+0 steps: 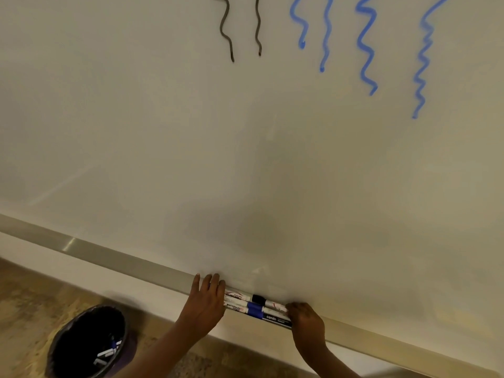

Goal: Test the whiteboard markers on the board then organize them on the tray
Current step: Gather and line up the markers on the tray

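Note:
Several whiteboard markers lie side by side, lengthwise, on the metal tray along the bottom edge of the whiteboard. One has a black cap, others have blue caps. My left hand rests flat with fingers together against the markers' left ends. My right hand presses curled fingers against their right ends. Neither hand lifts a marker. Two black squiggles and several blue squiggles mark the top of the board.
A dark round bin stands on the brown floor at lower left, with a few discarded markers inside. The tray runs on to the left and right of the markers.

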`<state>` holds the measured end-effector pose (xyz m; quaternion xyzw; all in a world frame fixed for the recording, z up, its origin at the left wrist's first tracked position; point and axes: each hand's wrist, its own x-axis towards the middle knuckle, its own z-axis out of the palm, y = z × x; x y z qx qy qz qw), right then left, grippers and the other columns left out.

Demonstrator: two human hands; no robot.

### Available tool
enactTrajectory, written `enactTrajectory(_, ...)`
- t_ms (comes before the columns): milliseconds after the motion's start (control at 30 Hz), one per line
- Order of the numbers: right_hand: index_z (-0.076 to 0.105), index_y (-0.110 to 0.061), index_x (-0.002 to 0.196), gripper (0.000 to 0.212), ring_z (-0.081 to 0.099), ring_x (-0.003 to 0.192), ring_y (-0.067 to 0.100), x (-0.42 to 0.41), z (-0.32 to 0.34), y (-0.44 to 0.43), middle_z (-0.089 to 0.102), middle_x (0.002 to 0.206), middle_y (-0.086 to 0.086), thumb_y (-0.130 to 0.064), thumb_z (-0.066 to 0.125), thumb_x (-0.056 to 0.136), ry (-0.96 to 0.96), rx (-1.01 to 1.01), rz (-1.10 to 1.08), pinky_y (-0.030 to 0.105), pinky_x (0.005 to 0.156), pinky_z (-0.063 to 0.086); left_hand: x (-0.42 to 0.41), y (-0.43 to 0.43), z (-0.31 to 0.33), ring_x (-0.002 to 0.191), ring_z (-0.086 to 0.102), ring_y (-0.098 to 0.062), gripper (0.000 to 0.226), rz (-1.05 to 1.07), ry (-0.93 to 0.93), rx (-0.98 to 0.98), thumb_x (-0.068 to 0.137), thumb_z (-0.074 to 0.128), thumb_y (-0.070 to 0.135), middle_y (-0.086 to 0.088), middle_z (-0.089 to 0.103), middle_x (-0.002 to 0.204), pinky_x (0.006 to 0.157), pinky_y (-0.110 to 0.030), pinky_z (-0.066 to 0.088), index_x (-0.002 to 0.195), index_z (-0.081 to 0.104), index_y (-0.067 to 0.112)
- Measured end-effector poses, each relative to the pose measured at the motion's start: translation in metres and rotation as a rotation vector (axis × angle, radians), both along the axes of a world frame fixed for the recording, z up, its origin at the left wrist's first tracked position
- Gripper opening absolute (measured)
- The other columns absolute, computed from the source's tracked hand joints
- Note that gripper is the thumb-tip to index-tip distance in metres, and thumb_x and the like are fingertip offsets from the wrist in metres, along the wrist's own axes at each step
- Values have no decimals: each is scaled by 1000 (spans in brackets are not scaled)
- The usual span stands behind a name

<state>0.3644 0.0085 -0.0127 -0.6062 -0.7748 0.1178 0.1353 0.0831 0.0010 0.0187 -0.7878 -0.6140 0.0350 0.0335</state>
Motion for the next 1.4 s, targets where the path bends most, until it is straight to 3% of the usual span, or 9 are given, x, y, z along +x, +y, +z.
enactTrajectory(67,74,-23,69,47,64,60,15,-2,-2,0,66,66,-7,-19,95,28,-23,-1,12,21,40,46,-1,2,-3,99,63,-39,61,8,-5,-5,68,79,41,-25,63,113,88,-58,49,109,64,-1)
enactTrajectory(233,74,-22,70,51,65,60,15,-6,-7,0,66,66,-5,-19,96,23,-84,-1,47,24,42,50,-8,6,-9,92,64,-36,57,55,-35,-84,79,45,42,-22,63,110,81,-49,54,111,62,-2)
enactTrajectory(367,74,-22,65,50,64,58,13,-9,0,1,67,64,-7,-20,95,20,-84,3,76,21,44,50,-16,7,-20,92,66,-34,67,41,-76,-83,67,77,44,-20,64,109,78,-47,56,113,61,-1)
enactTrajectory(433,73,-22,63,49,63,55,12,-10,3,2,66,62,-8,-24,95,19,-101,6,82,21,45,50,-19,7,-24,93,66,-33,75,42,-93,-91,60,82,47,-19,65,108,77,-47,57,113,61,-1)
enactTrajectory(967,70,-21,57,43,60,52,16,-11,-2,1,63,54,-3,-37,95,25,-262,-18,39,29,49,52,-29,10,-37,89,67,-26,75,-50,-91,-95,57,82,53,-11,68,101,73,-42,58,110,64,3)
enactTrajectory(1233,65,-20,50,38,54,44,15,-15,4,1,57,45,-3,-28,92,24,-256,19,41,24,44,46,-31,10,-33,84,68,-22,72,-96,-113,-56,52,85,52,-7,69,96,69,-38,59,105,65,7)
enactTrajectory(1400,68,-21,58,40,57,51,14,-19,1,2,62,54,-6,-25,90,26,-264,18,85,23,49,47,-31,10,-34,87,66,-22,68,-109,-105,-70,56,83,51,-6,67,98,70,-37,58,106,65,8)
